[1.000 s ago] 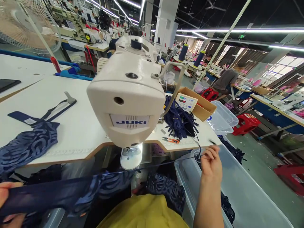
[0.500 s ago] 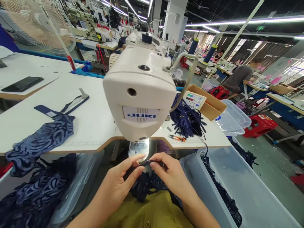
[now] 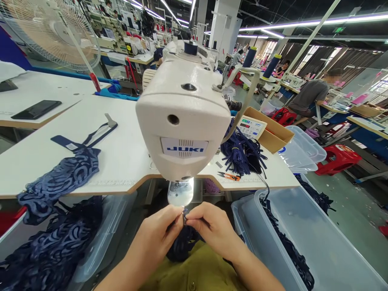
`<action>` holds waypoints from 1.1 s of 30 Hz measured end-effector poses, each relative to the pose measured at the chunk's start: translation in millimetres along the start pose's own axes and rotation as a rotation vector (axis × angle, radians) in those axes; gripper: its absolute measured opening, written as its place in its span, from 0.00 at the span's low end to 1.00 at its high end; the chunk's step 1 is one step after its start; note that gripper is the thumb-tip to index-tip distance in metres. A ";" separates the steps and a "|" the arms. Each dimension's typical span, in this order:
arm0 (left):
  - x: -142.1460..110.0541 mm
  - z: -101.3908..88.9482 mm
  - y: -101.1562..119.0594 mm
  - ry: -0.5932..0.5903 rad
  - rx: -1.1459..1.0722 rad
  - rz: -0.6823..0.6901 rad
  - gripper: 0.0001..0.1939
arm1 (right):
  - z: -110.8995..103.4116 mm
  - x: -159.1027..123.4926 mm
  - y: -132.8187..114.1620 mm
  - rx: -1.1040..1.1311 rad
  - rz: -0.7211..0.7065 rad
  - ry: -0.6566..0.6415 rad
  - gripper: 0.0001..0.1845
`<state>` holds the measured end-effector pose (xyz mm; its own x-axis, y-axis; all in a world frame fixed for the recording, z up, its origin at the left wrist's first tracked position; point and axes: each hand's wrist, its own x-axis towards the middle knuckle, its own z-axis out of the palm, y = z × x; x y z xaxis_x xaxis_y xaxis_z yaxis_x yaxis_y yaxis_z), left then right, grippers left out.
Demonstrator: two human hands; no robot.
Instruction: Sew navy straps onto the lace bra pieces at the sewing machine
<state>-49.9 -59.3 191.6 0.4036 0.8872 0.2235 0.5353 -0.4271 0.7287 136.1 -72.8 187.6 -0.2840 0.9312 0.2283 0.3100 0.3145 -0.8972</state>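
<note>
Just below the lit needle plate of the white sewing machine (image 3: 183, 133), my left hand (image 3: 160, 228) and my right hand (image 3: 210, 226) meet, fingertips almost touching. Both pinch a small, dark navy piece of strap (image 3: 184, 217) between thumb and forefinger. Most of it is hidden by the fingers, and its exact shape is too small to tell. Dark navy fabric (image 3: 178, 246) hangs beneath the hands, in front of my lap. On the table to the left lies a patterned blue bra (image 3: 65, 171), its strap stretched toward the back.
Orange thread snips (image 3: 229, 176) and a bundle of navy straps (image 3: 239, 151) lie right of the machine. A clear bin (image 3: 321, 234) stands at the right; another bin (image 3: 100, 242) at the left holds patterned garments. A phone (image 3: 36, 109) rests on the left table.
My hands were far apart, the left holding a navy garment band and the right a thin strap. They came together below the needle, then turned the pinched strap more upright.
</note>
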 end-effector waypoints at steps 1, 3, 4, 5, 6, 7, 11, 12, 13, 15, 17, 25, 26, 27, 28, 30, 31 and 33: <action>-0.9 -0.5 -1.9 -0.013 0.022 0.068 0.11 | -1.2 -0.3 -0.7 0.062 0.056 -0.026 0.09; -2.0 -1.2 -5.1 -0.037 0.058 0.181 0.11 | -3.6 -0.7 -2.7 0.182 0.175 -0.087 0.11; -2.3 -1.3 -6.0 -0.047 0.072 0.215 0.12 | -4.7 -0.6 -3.9 0.207 0.209 -0.112 0.11; -2.3 -1.1 -6.1 -0.053 0.082 0.232 0.12 | -5.5 -0.3 -5.2 0.195 0.226 -0.125 0.11; -2.1 -0.9 -5.5 -0.058 0.085 0.229 0.12 | -6.0 0.2 -6.5 0.150 0.230 -0.129 0.10; -1.7 -0.8 -4.0 -0.062 0.079 0.208 0.11 | -6.1 0.9 -7.7 0.088 0.229 -0.131 0.08; 1.6 -4.0 5.8 -0.150 -0.019 0.083 0.10 | -3.8 4.5 -9.1 -0.039 0.258 -0.081 0.05; 2.4 -5.9 7.6 -0.186 -0.046 0.072 0.09 | -3.2 5.4 -8.4 -0.013 0.279 -0.067 0.04; 2.9 -7.9 8.4 -0.215 -0.067 0.079 0.09 | -2.9 6.2 -7.5 0.022 0.300 -0.055 0.04; 2.7 -12.0 7.4 -0.222 -0.075 0.141 0.09 | -3.8 7.7 -6.0 0.098 0.324 -0.062 0.03; 0.8 -15.4 4.1 -0.194 -0.040 0.217 0.09 | -6.5 9.3 -5.9 0.161 0.312 -0.118 0.03; -2.1 -15.5 -0.7 -0.139 0.018 0.227 0.07 | -16.7 13.1 -17.7 0.070 0.183 -0.220 0.14; -1.7 -14.6 -1.3 -0.130 0.005 0.200 0.07 | -16.6 12.6 -18.4 0.019 0.153 -0.205 0.15; -1.4 -13.8 -2.2 -0.127 -0.011 0.183 0.07 | -16.4 11.9 -18.8 -0.038 0.116 -0.195 0.15; -1.1 -13.2 -3.2 -0.123 -0.029 0.171 0.06 | -16.4 11.2 -19.1 -0.097 0.071 -0.183 0.15; -0.8 -12.5 -5.2 -0.102 -0.059 0.138 0.05 | -17.1 10.1 -19.9 -0.207 -0.018 -0.147 0.13; -0.7 -12.3 -5.8 -0.085 -0.071 0.111 0.05 | -18.0 9.8 -20.4 -0.251 -0.061 -0.136 0.12; -0.8 -12.6 -5.3 -0.067 -0.096 0.022 0.03 | -20.9 9.8 -21.3 -0.325 -0.154 -0.120 0.08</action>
<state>-62.4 -55.6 195.7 0.4650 0.8627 0.1986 0.4539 -0.4249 0.7832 145.7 -66.5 216.9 -0.4485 0.8461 0.2880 0.5213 0.5094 -0.6847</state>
